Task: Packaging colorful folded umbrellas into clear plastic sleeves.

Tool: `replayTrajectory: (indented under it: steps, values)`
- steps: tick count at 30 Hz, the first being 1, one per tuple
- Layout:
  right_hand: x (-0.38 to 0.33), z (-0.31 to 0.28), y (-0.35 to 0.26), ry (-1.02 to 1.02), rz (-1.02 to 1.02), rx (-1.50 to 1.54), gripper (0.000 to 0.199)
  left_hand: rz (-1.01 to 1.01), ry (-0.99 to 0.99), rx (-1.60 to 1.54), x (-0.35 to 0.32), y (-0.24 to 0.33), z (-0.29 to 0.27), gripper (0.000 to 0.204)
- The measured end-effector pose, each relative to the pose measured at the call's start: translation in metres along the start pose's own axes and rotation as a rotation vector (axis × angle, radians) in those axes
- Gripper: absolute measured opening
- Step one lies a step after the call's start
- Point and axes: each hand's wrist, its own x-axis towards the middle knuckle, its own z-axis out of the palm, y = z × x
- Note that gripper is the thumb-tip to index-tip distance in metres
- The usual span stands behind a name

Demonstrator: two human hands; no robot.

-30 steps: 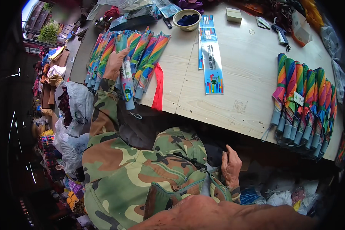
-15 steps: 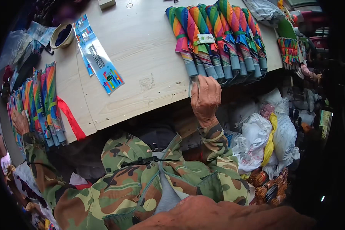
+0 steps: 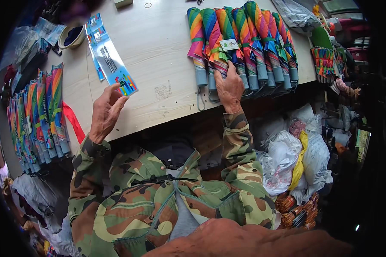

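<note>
Several folded rainbow umbrellas (image 3: 248, 40) with grey handles lie in a row at the far right of the table. My right hand (image 3: 230, 88) is closed round the lower part of one umbrella (image 3: 218, 55) near the row's left side, covering its handle. A small white tag (image 3: 229, 44) rests on that umbrella. My left hand (image 3: 104, 110) is raised over the table's front edge, thumb and fingers apart, with nothing seen in it. Its fingertips are at the lower end of a flat blue-and-silver printed sleeve (image 3: 111, 60); whether they touch it I cannot tell.
At the left stands another row of slim rainbow umbrellas (image 3: 42, 111), beside a red ribbon (image 3: 74, 122). A pale bowl (image 3: 75, 39) with dark contents sits at the back left of the wooden table (image 3: 158, 51). White plastic sacks (image 3: 283, 158) are piled below on the right.
My left hand has left the umbrellas on the left and come right to the printed sleeve. My right hand has moved slightly up and right, from the handle ends onto an umbrella.
</note>
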Motion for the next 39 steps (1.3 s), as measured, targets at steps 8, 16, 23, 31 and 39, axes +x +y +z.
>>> replayTrajectory:
  steps: [8,16,23,31,39]
  values:
    - [-0.108,-0.022,-0.077,-0.347,0.311,1.435,0.065,-0.165,-0.261,-0.769,0.011,0.04,0.108,0.069]
    - [-0.122,-0.02,-0.085,-0.384,0.168,1.208,0.043,-0.346,-0.371,-0.638,-0.018,0.034,0.09,0.024]
    - [-0.059,-0.024,-0.105,-0.561,0.437,1.954,0.069,0.058,-0.367,0.217,-0.05,0.026,0.101,0.046]
    - [-0.045,-0.02,-0.107,-0.571,0.269,2.478,0.044,-0.513,-0.756,-0.744,-0.056,0.034,0.092,0.065]
    - [-0.059,-0.008,-0.157,-0.298,0.536,1.76,0.034,0.165,0.084,0.502,-0.076,0.006,0.139,0.063]
